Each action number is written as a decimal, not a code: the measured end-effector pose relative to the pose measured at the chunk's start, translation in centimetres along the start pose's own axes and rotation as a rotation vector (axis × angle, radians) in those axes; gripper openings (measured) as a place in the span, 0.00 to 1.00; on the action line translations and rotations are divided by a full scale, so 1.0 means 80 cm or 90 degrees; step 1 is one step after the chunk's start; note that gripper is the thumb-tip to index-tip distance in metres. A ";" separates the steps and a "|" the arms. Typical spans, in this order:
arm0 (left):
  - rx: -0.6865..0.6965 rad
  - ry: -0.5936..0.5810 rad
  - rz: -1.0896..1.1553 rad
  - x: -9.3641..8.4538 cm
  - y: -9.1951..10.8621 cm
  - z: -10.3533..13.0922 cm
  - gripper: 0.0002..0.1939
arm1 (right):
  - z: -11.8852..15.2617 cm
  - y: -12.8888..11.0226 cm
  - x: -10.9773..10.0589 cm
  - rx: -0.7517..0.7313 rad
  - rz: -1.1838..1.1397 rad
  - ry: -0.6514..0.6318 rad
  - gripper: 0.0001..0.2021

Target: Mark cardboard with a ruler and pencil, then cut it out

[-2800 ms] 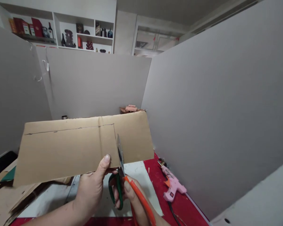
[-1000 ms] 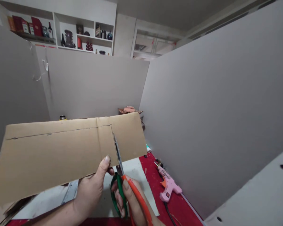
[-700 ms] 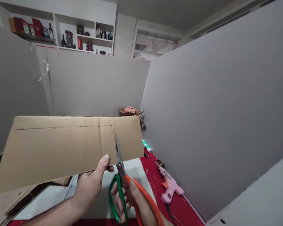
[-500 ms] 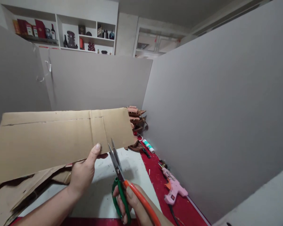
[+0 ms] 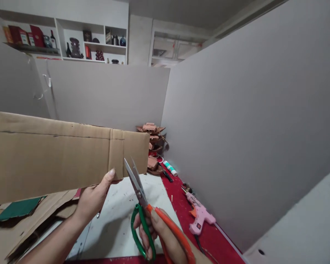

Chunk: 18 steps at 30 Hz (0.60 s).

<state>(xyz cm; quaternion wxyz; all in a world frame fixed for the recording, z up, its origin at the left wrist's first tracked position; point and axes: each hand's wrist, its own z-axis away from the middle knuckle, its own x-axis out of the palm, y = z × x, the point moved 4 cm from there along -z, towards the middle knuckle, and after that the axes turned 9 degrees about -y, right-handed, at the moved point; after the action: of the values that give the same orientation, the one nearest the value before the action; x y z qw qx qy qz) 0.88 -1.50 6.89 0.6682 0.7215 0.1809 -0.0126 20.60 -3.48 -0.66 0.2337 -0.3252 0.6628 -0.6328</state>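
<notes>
A long piece of brown cardboard fills the left of the head view, raised above the table. My left hand grips its lower edge, thumb on the front face. A dark line runs along its upper part, and two creases cross it near the right end. In my right hand are scissors with one green and one orange handle. Their blades are slightly apart, pointing up at the cardboard's lower edge, just right of the right-hand crease. Whether the edge lies between the blades I cannot tell.
A pink glue gun lies on the red cloth at right, with a white-and-teal tube further back. Brown cardboard models are stacked in the far corner. Cardboard sheets lie at lower left. Grey panels enclose the table.
The cardboard has tilted, its left end rising and its right end shifting left. The scissors have stayed by its lower edge, their blades slightly apart. The whole view has moved a little.
</notes>
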 end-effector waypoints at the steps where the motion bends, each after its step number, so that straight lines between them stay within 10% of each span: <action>1: -0.012 -0.010 -0.007 0.002 0.000 0.001 0.30 | -0.003 0.000 -0.001 0.003 -0.010 0.008 0.34; 14: -0.037 -0.098 -0.096 -0.002 0.011 0.002 0.27 | -0.013 -0.003 -0.006 0.040 -0.077 0.017 0.37; 18: 0.103 -0.055 -0.184 -0.003 0.005 0.001 0.26 | -0.014 -0.009 -0.008 0.064 -0.067 0.022 0.40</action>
<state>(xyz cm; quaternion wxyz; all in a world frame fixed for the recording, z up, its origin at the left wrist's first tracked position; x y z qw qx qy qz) 0.81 -1.67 7.31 0.6063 0.7384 0.2519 -0.1541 20.32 -2.26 0.08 0.2044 -0.3367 0.6161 -0.6821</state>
